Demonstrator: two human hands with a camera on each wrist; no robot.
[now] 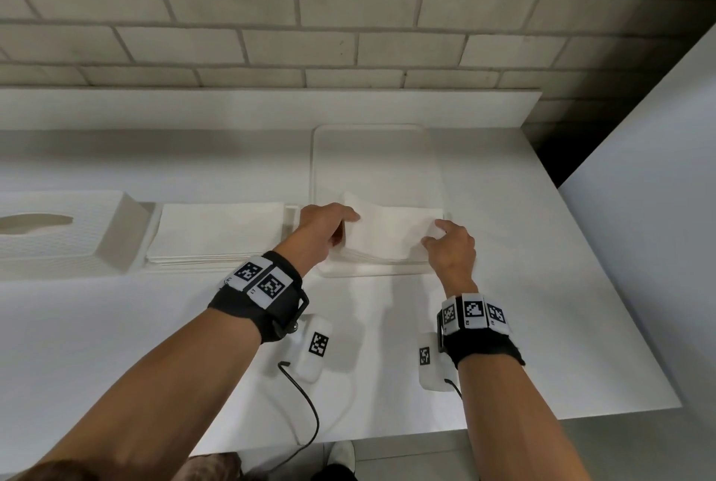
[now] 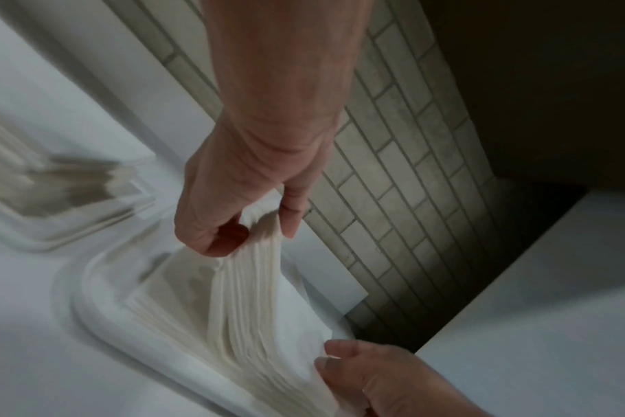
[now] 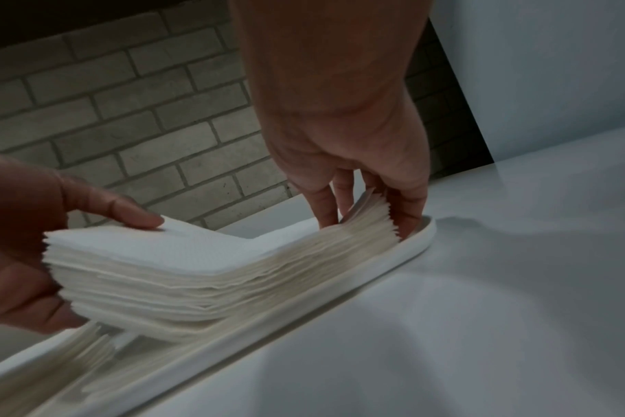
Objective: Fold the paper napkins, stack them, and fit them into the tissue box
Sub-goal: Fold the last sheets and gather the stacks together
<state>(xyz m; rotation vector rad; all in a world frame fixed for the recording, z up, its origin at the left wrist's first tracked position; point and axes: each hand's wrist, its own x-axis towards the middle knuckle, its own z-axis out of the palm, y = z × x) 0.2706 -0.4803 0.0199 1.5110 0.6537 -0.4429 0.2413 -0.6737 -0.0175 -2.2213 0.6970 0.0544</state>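
Two hands [image 1: 329, 226] [image 1: 451, 248] around napkin stack [image 1: 391, 232]

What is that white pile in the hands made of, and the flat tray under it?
The napkin stack looks like soft, matte paper: many thin layers with ragged edges that bend where the left hand and right hand lift them. The tray seems to be smooth white plastic, judging by its rounded, slightly glossy rim, though it could be something else hard.
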